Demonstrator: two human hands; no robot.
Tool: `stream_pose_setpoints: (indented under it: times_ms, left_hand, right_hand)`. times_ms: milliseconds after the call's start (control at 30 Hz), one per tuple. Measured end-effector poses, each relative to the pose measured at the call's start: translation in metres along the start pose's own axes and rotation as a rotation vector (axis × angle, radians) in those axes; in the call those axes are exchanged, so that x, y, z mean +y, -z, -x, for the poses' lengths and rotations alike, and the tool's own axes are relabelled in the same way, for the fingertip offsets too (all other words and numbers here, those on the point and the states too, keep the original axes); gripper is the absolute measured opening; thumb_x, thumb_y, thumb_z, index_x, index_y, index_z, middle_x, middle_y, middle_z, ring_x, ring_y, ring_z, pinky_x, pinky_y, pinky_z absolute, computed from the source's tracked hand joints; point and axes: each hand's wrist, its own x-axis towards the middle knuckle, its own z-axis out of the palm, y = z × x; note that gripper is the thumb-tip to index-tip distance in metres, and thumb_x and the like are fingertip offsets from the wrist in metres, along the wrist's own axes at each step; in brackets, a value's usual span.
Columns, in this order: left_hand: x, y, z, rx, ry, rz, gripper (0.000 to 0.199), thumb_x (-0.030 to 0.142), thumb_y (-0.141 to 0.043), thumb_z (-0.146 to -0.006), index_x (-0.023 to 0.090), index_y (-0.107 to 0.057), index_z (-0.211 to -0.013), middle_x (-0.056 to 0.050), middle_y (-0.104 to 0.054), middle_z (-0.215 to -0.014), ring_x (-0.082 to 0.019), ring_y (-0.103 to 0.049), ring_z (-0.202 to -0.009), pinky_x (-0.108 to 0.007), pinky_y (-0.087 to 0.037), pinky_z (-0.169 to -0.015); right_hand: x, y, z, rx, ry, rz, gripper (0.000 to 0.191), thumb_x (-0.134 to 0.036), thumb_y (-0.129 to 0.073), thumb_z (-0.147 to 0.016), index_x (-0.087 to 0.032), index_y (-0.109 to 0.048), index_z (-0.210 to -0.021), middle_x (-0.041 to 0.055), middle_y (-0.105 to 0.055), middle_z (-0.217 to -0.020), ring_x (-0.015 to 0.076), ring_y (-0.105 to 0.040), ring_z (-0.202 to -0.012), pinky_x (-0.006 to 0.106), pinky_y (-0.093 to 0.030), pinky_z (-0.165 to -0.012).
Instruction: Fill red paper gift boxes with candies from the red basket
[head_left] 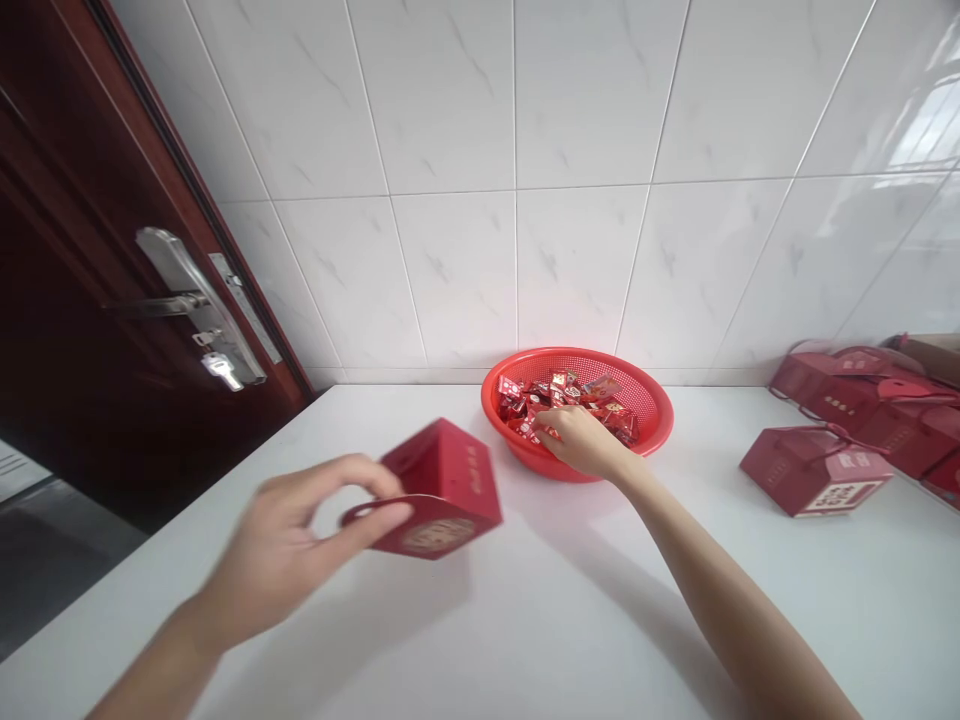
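My left hand (300, 540) pinches the edge of a red gift box (469, 475) between thumb and fingers. The box is tilted above the white table, its opening turned toward the hand, with gold print on its sides. My right hand (574, 437) reaches over the near rim of a red plastic basket (658, 420). Its fingers are bent down among the wrapped candies (562, 388), mostly red, that lie in the basket. The fingertips are partly hidden, and whether a candy is between them does not show.
A closed red gift box (814, 468) with a ribbon stands on the white table (540, 620) at right. Behind it, several more red boxes (885, 400) crowd the table's right end. A tiled wall (450, 270) backs the table. A dark red door (82, 200) with keys hanging is at left.
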Motion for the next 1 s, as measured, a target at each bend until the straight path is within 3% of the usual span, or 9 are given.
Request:
stream_pose_setpoints:
  times_ms: [100, 233, 333, 433, 567, 767, 900, 1000]
  left_hand:
    - [0.006, -0.038, -0.028, -0.209, -0.140, 0.153, 0.010, 0.023, -0.063, -0.098, 0.021, -0.067, -0.089, 0.000, -0.071, -0.082, -0.012, -0.065, -0.074, -0.021, -0.053, -0.067]
    - [0.017, -0.073, -0.041, -0.302, -0.297, 0.212, 0.013, 0.015, -0.059, -0.098, 0.020, -0.064, -0.087, 0.000, -0.068, -0.078, -0.013, -0.060, -0.075, -0.025, -0.052, -0.073]
    - [0.018, -0.086, -0.042, -0.333, -0.336, 0.215, 0.014, 0.014, -0.059, -0.098, 0.020, -0.063, -0.087, 0.000, -0.067, -0.079, -0.014, -0.060, -0.075, -0.027, -0.051, -0.075]
    - [0.017, -0.091, -0.042, -0.340, -0.371, 0.195, 0.015, 0.012, -0.059, -0.098, 0.020, -0.060, -0.086, 0.000, -0.066, -0.079, -0.014, -0.059, -0.075, -0.027, -0.050, -0.075]
    - [0.015, -0.093, -0.040, -0.386, -0.409, 0.149, 0.015, 0.010, -0.059, -0.097, 0.020, -0.058, -0.087, 0.001, -0.067, -0.081, -0.013, -0.057, -0.075, -0.027, -0.049, -0.076]
    - [0.015, -0.086, -0.038, -0.532, -0.382, 0.099, 0.016, 0.010, -0.057, -0.096, 0.020, -0.059, -0.085, 0.001, -0.068, -0.084, -0.014, -0.059, -0.076, -0.027, -0.047, -0.074]
    - [0.014, -0.082, -0.038, -0.646, -0.321, 0.148, 0.019, 0.024, -0.070, -0.092, 0.020, -0.060, -0.076, 0.002, -0.068, -0.079, -0.014, -0.058, -0.071, -0.028, -0.047, -0.076]
    - [0.013, -0.081, -0.037, -0.698, -0.267, 0.119, 0.033, 0.028, -0.058, -0.101, 0.019, -0.063, -0.070, 0.002, -0.066, -0.072, -0.013, -0.058, -0.068, -0.028, -0.046, -0.074]
  right_hand:
    - [0.000, 0.008, 0.005, 0.034, 0.042, -0.121, 0.021, -0.015, -0.053, -0.097, -0.019, -0.072, -0.104, 0.0078, -0.076, -0.102, 0.0209, -0.069, -0.089, 0.028, -0.045, -0.075]
    - [-0.004, 0.024, 0.017, 0.080, 0.143, -0.393, 0.017, -0.019, -0.057, -0.096, -0.020, -0.073, -0.103, 0.0038, -0.077, -0.106, 0.0194, -0.070, -0.095, 0.028, -0.050, -0.081]
    - [-0.008, 0.033, 0.023, 0.053, 0.178, -0.414, 0.015, -0.024, -0.060, -0.096, -0.021, -0.073, -0.104, 0.0042, -0.077, -0.111, 0.0212, -0.070, -0.101, 0.030, -0.050, -0.084]
    - [-0.014, 0.033, 0.024, -0.055, 0.213, -0.328, 0.019, -0.029, -0.070, -0.092, -0.020, -0.072, -0.108, 0.0057, -0.075, -0.113, 0.0221, -0.068, -0.097, 0.031, -0.048, -0.079]
    - [-0.020, 0.027, 0.021, -0.196, 0.315, -0.131, 0.027, -0.032, -0.080, -0.084, -0.019, -0.071, -0.106, 0.0051, -0.071, -0.095, 0.0205, -0.061, -0.088, 0.027, -0.038, -0.065]
    - [-0.028, 0.027, 0.022, -0.170, 0.291, -0.042, 0.001, -0.017, -0.066, -0.091, -0.017, -0.067, -0.091, 0.0026, -0.064, -0.080, 0.0161, -0.053, -0.075, 0.027, -0.029, -0.059]
    - [-0.031, 0.028, 0.025, -0.152, 0.273, -0.062, 0.020, -0.010, -0.050, -0.095, -0.018, -0.065, -0.106, 0.0024, -0.063, -0.079, 0.0159, -0.053, -0.072, 0.027, -0.028, -0.058]
    - [-0.033, 0.028, 0.027, -0.188, 0.285, -0.050, 0.025, -0.006, -0.046, -0.095, -0.019, -0.063, -0.107, 0.0019, -0.060, -0.078, 0.0156, -0.050, -0.070, 0.026, -0.028, -0.059]
